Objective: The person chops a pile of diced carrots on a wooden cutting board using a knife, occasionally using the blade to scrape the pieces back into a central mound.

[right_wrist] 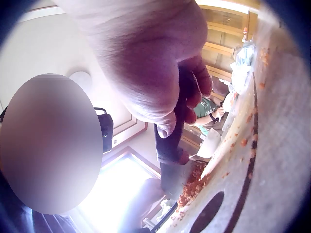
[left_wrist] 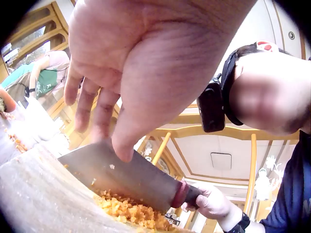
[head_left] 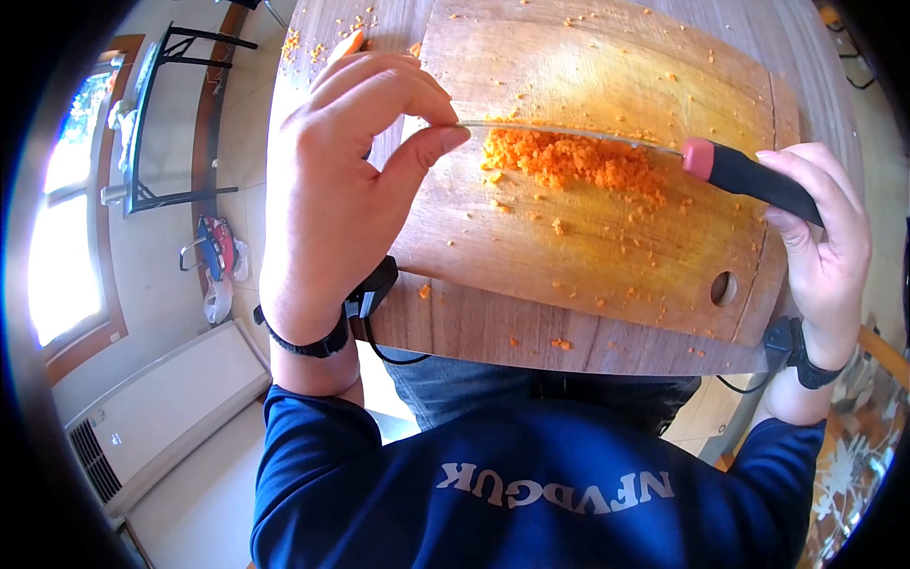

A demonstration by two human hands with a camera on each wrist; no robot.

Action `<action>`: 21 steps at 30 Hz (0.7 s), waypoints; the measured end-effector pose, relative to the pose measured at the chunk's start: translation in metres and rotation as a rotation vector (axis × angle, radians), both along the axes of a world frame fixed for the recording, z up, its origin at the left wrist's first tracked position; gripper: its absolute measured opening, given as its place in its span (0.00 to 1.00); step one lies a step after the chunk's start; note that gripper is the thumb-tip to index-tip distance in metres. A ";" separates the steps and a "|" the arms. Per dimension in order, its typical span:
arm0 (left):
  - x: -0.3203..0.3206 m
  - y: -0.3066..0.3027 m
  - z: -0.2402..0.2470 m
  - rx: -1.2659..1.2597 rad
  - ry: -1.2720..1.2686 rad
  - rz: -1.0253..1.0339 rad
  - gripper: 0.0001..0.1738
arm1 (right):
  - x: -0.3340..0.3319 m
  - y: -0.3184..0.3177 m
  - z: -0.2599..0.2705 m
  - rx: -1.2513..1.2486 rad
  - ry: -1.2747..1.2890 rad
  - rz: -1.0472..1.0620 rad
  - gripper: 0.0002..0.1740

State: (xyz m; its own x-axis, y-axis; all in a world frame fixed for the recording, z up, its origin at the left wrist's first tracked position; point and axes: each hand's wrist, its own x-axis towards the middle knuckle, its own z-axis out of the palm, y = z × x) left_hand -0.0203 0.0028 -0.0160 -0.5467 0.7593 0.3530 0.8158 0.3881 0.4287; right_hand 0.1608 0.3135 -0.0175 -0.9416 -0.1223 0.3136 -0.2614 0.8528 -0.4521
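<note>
A kitchen knife with a broad blade (left_wrist: 131,177) and a black handle (head_left: 763,185) with a pink collar spans the wooden cutting board (head_left: 569,270). My right hand (head_left: 825,213) grips the handle; in the right wrist view its fingers curl around it. At the other end, my left hand (head_left: 341,180) pinches the blade's tip between thumb and forefinger. Finely chopped carrot (head_left: 569,163) lies heaped along the blade, on the side nearer me. From the left wrist view, the blade stands on edge beside the heap, and the left thumb lies against its upper edge.
Small carrot bits lie scattered over the board and the wood-grain table (head_left: 455,322). A larger orange piece (head_left: 348,45) shows just beyond my left hand. The board has a hole (head_left: 723,288) near its right corner. Another person (left_wrist: 46,75) is across the table.
</note>
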 end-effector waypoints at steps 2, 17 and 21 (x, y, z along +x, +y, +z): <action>0.000 -0.001 0.000 0.018 0.024 -0.004 0.07 | 0.002 0.002 0.001 -0.022 -0.003 -0.022 0.16; -0.001 -0.004 -0.001 0.026 -0.037 -0.013 0.08 | 0.003 0.002 -0.002 -0.092 -0.048 0.020 0.16; -0.001 -0.003 -0.001 -0.016 -0.030 -0.018 0.08 | 0.001 0.001 -0.001 -0.060 -0.070 0.027 0.16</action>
State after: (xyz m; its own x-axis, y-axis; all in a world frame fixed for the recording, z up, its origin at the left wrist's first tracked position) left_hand -0.0216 0.0001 -0.0172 -0.5430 0.7744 0.3248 0.8098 0.3804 0.4468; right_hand 0.1616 0.3141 -0.0184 -0.9581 -0.1313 0.2547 -0.2502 0.8166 -0.5202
